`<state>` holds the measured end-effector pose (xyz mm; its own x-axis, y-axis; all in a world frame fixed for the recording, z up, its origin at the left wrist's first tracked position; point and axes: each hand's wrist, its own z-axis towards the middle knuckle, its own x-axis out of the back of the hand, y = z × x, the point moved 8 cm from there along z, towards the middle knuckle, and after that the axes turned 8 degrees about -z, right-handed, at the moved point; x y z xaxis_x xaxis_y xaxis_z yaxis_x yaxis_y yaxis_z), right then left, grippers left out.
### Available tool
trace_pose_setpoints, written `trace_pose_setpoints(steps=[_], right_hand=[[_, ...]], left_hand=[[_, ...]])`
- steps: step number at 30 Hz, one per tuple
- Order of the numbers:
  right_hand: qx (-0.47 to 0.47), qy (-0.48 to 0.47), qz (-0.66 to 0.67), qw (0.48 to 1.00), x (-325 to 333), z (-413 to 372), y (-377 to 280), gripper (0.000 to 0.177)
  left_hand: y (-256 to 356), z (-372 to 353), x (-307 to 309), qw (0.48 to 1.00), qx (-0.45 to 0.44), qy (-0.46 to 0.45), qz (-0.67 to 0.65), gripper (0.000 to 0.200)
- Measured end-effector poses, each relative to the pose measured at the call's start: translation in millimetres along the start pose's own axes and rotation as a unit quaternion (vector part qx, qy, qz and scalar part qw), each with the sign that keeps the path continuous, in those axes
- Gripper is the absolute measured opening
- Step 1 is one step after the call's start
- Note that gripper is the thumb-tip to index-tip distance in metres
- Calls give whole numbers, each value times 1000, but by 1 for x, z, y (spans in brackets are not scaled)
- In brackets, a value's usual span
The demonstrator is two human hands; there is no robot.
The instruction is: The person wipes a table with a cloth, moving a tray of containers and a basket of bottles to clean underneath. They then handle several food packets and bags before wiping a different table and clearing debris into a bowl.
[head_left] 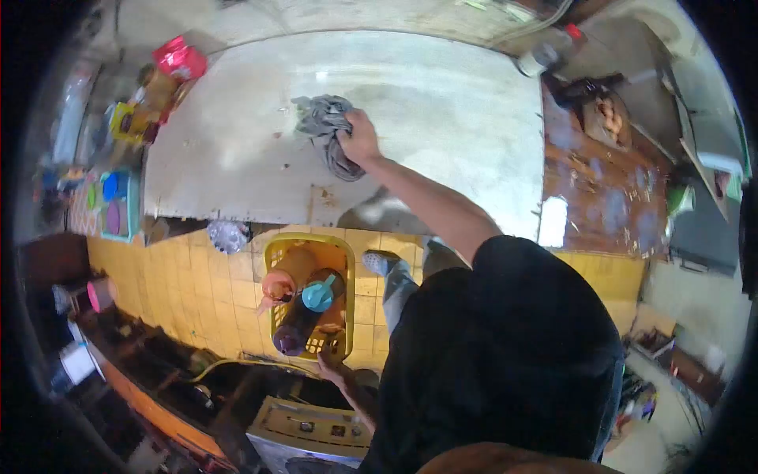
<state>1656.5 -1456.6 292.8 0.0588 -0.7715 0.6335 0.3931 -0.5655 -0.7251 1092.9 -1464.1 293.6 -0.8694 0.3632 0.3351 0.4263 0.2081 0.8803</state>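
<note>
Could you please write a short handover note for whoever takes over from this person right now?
Right hand: closed on a grey cloth, pressed to the table top, left of its middle.
Left hand: grips the near rim of a yellow basket holding bottles, above the tiled floor.
Done: cannot tell how much is wiped.
Left: streaks and specks show on the table top.

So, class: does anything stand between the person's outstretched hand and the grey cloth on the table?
Nothing visible does: the right hand has its grip on the grey cloth, which lies bunched on the table.
</note>
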Motion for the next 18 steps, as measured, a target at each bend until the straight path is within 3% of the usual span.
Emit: trace_pose_setpoints(steps=[1,2,4,5,6,8,9,10,12,16,18], right_hand=[[20,18,44,999,42,-2,11,38],[43,36,89,994,82,-3,25,38],[-23,31,32,999,156,-4,86,38],[-46,40,11,998,197,-4,117,35],[-75,54,-76,993,229,-6,157,37],[-31,17,-315,948,287,-14,219,38],[-129,-145,-350,916,296,-31,254,43],[-133,-150,-349,916,302,-46,258,43],[-36,-90,-401,911,308,-84,228,52],[-119,-51,-467,875,263,-158,182,60],[-93,-59,-499,860,220,-159,169,63]], left_hand=[[-5,4,-4,995,62,22,-69,24],[13,7,-18,996,60,8,-64,24],[57,9,-37,983,47,42,-175,29],[-1,37,-22,997,-1,-23,-73,39],[9,43,-27,998,0,-33,-61,39],[25,46,-38,968,54,26,-244,45],[13,56,-35,984,10,-40,-176,49],[22,55,-38,984,12,-40,-171,49],[49,56,-58,977,62,-51,-195,52],[77,46,-61,982,54,-43,-179,55],[61,45,-46,985,74,-20,-157,55]])
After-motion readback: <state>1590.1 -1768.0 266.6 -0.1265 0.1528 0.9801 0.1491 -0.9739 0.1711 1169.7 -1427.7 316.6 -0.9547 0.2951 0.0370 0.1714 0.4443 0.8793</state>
